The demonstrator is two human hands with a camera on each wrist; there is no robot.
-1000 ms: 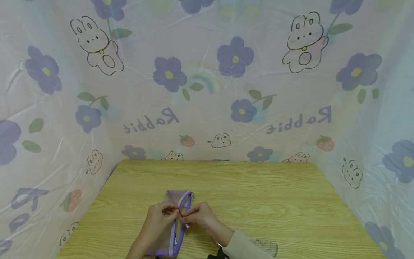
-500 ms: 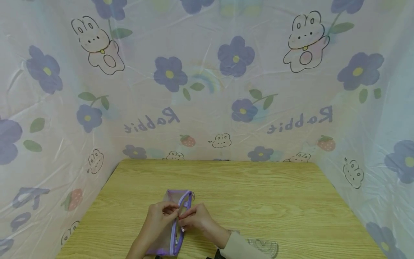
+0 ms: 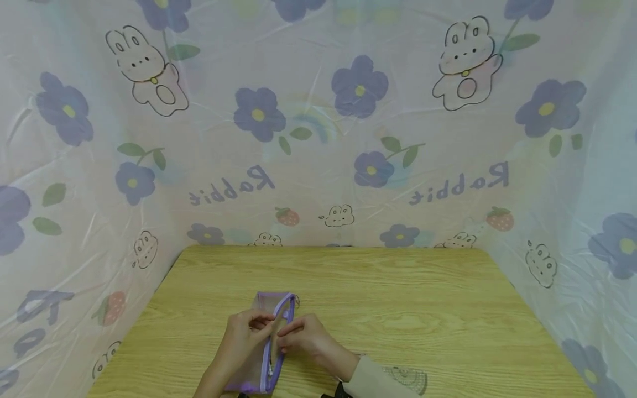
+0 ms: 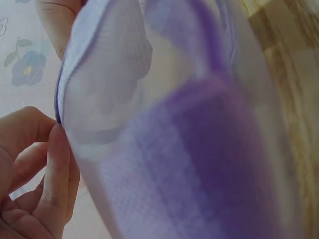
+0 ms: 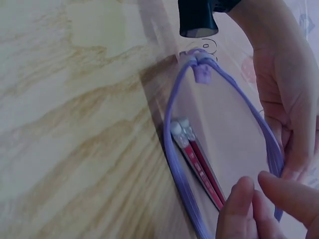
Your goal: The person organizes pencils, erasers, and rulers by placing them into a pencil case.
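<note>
A see-through pencil case (image 3: 254,359) with purple trim lies on the table, its long zipped mouth spread wide. My left hand (image 3: 244,334) pinches one edge of that mouth between thumb and forefinger; the left wrist view shows the left hand (image 4: 35,169) at the rim close up. Over the opening is my right hand (image 3: 306,337), thumb and fingertips apart with nothing between them. Below it, two red pencils (image 5: 202,172) with white ends lie side by side inside the case, their other ends hidden behind the right hand (image 5: 264,214).
A clear protractor (image 3: 408,378) lies on the wooden table (image 3: 398,298) beside the right sleeve (image 3: 375,381), which partly covers it. Printed rabbit-and-flower sheeting (image 3: 318,138) surrounds the table at the back and both sides.
A red pencil held in my right hand has gone down into the case and been let go. The left hand keeps its pinch on the rim.
</note>
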